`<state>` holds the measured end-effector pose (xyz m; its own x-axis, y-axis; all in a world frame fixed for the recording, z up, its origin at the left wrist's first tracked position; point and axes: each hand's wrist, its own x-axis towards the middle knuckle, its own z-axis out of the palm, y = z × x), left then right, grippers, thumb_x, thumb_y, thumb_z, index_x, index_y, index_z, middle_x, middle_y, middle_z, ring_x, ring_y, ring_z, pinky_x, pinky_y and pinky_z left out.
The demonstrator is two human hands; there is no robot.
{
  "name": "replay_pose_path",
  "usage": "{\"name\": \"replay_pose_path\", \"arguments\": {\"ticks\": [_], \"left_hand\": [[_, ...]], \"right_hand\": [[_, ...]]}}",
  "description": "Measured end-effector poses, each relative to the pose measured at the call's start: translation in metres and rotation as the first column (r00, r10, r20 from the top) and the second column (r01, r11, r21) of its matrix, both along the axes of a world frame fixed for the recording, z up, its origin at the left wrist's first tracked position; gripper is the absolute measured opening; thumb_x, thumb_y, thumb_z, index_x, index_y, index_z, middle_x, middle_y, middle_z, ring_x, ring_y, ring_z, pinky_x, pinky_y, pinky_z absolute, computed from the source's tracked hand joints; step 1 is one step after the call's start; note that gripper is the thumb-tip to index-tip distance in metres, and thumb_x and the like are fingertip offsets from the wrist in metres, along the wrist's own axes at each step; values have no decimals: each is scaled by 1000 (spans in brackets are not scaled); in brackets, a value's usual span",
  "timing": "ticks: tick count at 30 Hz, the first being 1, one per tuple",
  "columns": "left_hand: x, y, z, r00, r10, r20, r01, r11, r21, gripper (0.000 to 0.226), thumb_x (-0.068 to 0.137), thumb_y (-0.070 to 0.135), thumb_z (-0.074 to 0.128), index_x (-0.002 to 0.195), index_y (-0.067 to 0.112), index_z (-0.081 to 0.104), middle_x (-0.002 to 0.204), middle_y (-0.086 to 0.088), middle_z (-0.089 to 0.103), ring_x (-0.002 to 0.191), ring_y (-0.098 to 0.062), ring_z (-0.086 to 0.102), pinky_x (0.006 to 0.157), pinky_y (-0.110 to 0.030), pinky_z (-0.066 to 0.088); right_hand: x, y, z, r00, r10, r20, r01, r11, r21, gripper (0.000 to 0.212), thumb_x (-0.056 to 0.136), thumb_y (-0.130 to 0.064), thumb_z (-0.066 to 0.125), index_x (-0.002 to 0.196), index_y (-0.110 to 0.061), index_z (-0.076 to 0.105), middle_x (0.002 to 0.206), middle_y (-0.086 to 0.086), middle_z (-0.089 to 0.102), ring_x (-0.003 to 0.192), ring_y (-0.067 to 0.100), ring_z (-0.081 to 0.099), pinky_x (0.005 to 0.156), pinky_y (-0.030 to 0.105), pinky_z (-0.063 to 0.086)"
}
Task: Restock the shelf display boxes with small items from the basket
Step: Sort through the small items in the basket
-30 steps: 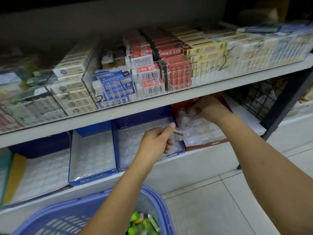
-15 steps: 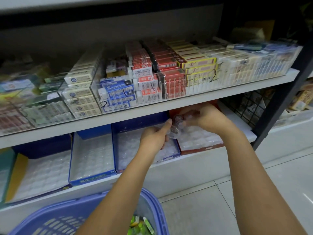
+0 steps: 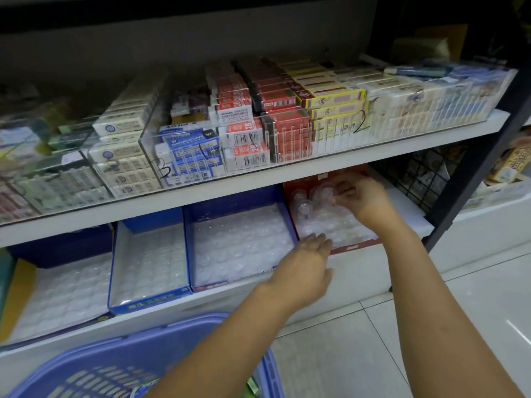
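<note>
My right hand [image 3: 362,200] reaches under the upper shelf into the red display box [image 3: 355,248], its fingertips pinched on a small clear item among several clear capsules [image 3: 305,203] standing at the back of the box's white tray. My left hand [image 3: 305,264] hovers palm down at the front left corner of the red box, fingers spread and holding nothing. A blue display box [image 3: 230,282] with a bare clear tray sits just left of it. The purple-blue basket [image 3: 172,323] is at the bottom left under my left forearm; green items [image 3: 253,384] peek out of it.
Left of these stand another blue box [image 3: 143,300] and a yellow-edged box [image 3: 15,297], both with clear trays. The upper shelf [image 3: 258,179] carries acrylic bins of boxed erasers and leads, low over the boxes. A black post [image 3: 474,170] and wire grid [image 3: 416,173] close the right side.
The small clear item passed from my left hand to my right. My left hand drew back and down to the box's front edge; my right hand went deeper into the red box.
</note>
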<state>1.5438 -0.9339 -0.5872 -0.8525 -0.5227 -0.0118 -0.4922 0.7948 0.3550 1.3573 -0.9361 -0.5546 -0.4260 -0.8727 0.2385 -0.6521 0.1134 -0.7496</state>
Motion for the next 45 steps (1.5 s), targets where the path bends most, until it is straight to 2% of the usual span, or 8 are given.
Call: {"name": "replay_pose_path", "arguments": {"ticks": [5, 18, 21, 25, 30, 35, 40, 45], "left_hand": [[-6, 18, -14, 993, 36, 116, -14, 982, -189, 73, 99, 32, 40, 150, 5, -5, 159, -12, -7, 147, -23, -4, 117, -30, -9], [-8, 19, -5, 990, -4, 144, 14, 997, -70, 72, 99, 34, 39, 150, 7, -5, 159, -10, -8, 147, -20, -5, 118, -28, -6], [15, 27, 14, 995, 18, -103, -8, 996, 91, 61, 99, 31, 43, 151, 13, 16, 159, -4, 13, 145, -15, 13, 118, -25, 11], [87, 38, 22, 904, 227, -361, -158, 965, 211, 26, 93, 32, 48, 104, 15, 65, 102, -2, 68, 92, -18, 62, 83, -33, 50], [190, 63, -49, 978, 155, 138, -194, 921, 337, 28, 92, 22, 51, 77, 2, 64, 78, -17, 65, 73, -23, 59, 66, -34, 40], [259, 102, -146, 880, -54, 472, -245, 799, 549, 17, 86, 11, 54, 88, 0, 68, 91, -21, 65, 84, -23, 60, 74, -36, 43], [263, 109, -185, 858, -179, 482, -180, 773, 608, 33, 88, 14, 55, 119, 6, 62, 124, -14, 61, 115, -26, 55, 93, -31, 42], [238, 103, -196, 767, -419, 486, -22, 740, 672, 46, 92, 25, 57, 131, 3, 51, 135, -13, 52, 122, -30, 50, 98, -34, 40]], "right_hand": [[-7, -8, -20, 999, 48, 2, -48, 999, 20, 32, 78, -2, 69, 96, -27, 60, 91, -3, 66, 79, 6, 62, 66, 7, 46], [-6, -12, -14, 962, 27, -272, 44, 967, 252, 15, 78, -7, 70, 92, -9, 70, 85, 10, 71, 78, 19, 64, 74, 27, 52], [10, -1, 3, 900, 35, -434, 96, 956, 276, 28, 84, -16, 67, 111, -11, 67, 101, 11, 70, 95, 28, 63, 79, 28, 47], [65, 19, 52, 968, 96, -232, -33, 964, 264, 19, 75, -31, 76, 70, -19, 62, 66, -3, 64, 68, 15, 63, 52, 20, 39], [178, 34, 61, 745, 667, -2, -431, 483, 762, 33, 75, -51, 70, 84, -19, 65, 80, -1, 71, 73, 11, 66, 64, 26, 47], [272, 57, -34, 591, 775, 224, -465, 100, 880, 35, 84, -29, 68, 104, -1, 65, 84, 7, 64, 78, 17, 58, 64, 24, 45], [313, 86, -136, 386, 919, 79, -225, 11, 974, 36, 85, -21, 66, 116, -4, 62, 115, 14, 64, 102, 28, 60, 78, 30, 45], [310, 81, -189, 391, 919, 56, -80, -27, 996, 33, 91, -11, 55, 124, -5, 55, 126, 15, 56, 113, 33, 54, 86, 40, 44]]}}
